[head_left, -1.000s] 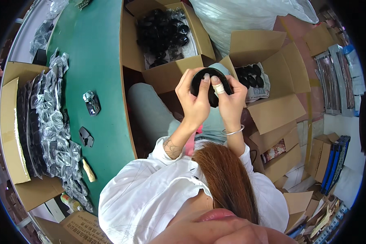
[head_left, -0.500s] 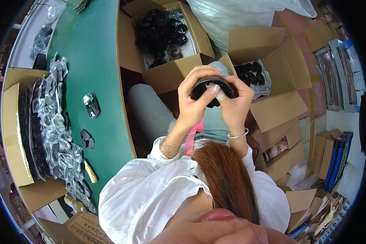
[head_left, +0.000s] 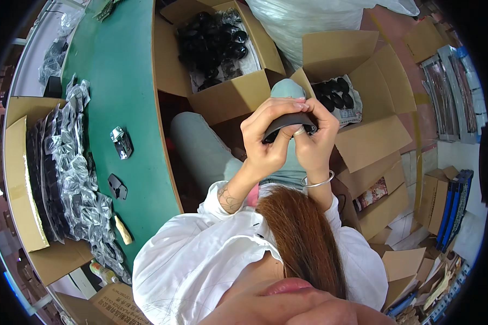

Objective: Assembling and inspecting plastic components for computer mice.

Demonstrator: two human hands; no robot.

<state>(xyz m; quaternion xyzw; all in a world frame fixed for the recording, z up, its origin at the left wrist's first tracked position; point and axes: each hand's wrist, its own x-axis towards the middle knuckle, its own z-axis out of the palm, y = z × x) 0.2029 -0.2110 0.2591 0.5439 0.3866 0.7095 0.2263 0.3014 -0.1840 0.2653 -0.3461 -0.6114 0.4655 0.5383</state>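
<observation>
Both hands grip one black curved plastic shell (head_left: 287, 120) above my lap. My left hand (head_left: 265, 135) wraps its left side, with the thumb pressed into the hollow underside. My right hand (head_left: 317, 135) closes round the right side, its thumb also tucked under the rim and a pale wrap on it. The fingertips of both hands meet over the top of the shell. The inside of the shell is mostly hidden by the thumbs. On the green table to the left lie a shiny black-and-clear part (head_left: 121, 143) and a flat black plate (head_left: 117, 187).
A wooden-handled tool (head_left: 122, 229) lies near bagged black parts (head_left: 78, 179) spilling from a carton (head_left: 17, 184). Ahead, an open carton (head_left: 230, 97) holds black shells; another carton (head_left: 371, 138) at right holds black oval pieces (head_left: 339, 93). A large plastic bag (head_left: 303, 27) stands behind.
Both hands have come slightly nearer to me. The shell has tilted, so its smooth outer face shows more and its hollow side less.
</observation>
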